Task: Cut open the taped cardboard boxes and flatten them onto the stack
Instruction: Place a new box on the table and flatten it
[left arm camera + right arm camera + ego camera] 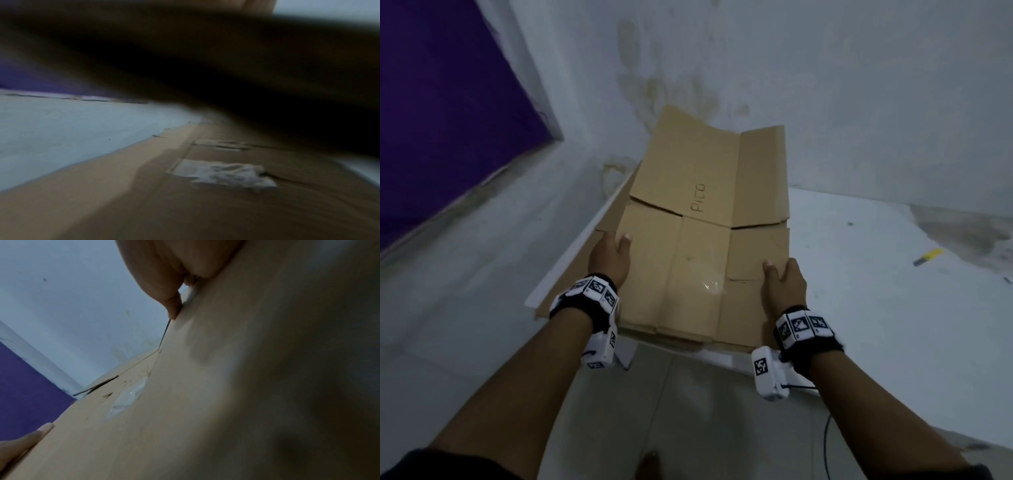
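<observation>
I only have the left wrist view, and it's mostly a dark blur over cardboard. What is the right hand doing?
Observer: The right hand grips the right edge of the flattened box, thumb on top.
Operator: Is the left hand holding the same box?
Observer: Yes, the left hand holds its left edge, thumb on top, fingers hidden underneath.
Operator: Where's the cutter?
Observer: A yellow cutter lies on the floor off to the right, apart from both hands.
</observation>
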